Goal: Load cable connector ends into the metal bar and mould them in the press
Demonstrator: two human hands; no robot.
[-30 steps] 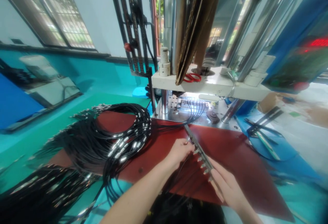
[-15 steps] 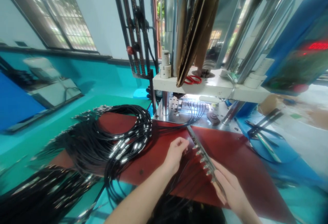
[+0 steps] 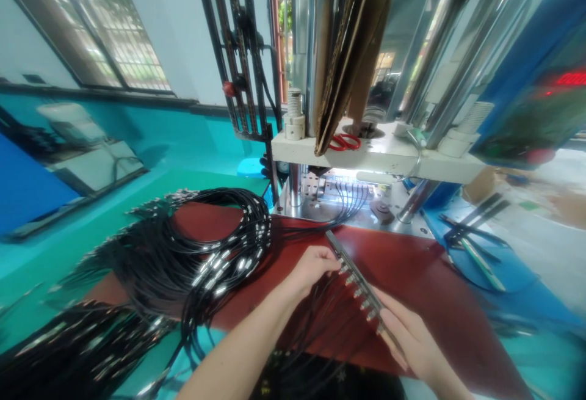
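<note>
My right hand (image 3: 405,333) is closed around the near end of a long, narrow metal bar (image 3: 351,267), which slants up and away to the left. Along its left edge sits a row of several small metal cable ends (image 3: 358,293), with thin black cables (image 3: 315,320) trailing down from them toward my lap. At the far part of the row, my left hand (image 3: 317,267) pinches a cable end against the bar's edge. Its fingertips partly cover that piece.
Coiled black cables (image 3: 229,247) with shiny ends lie left on the red-brown board (image 3: 425,290). Behind stands a press with a white plate (image 3: 379,159), red-handled scissors (image 3: 345,141) and cardboard (image 3: 341,58). More cables (image 3: 350,201) run into its metal bed. Tools (image 3: 478,247) lie right.
My left hand has come in against the bar and its fingertips are now at a cable end. The bar has shifted slightly left in my right hand.
</note>
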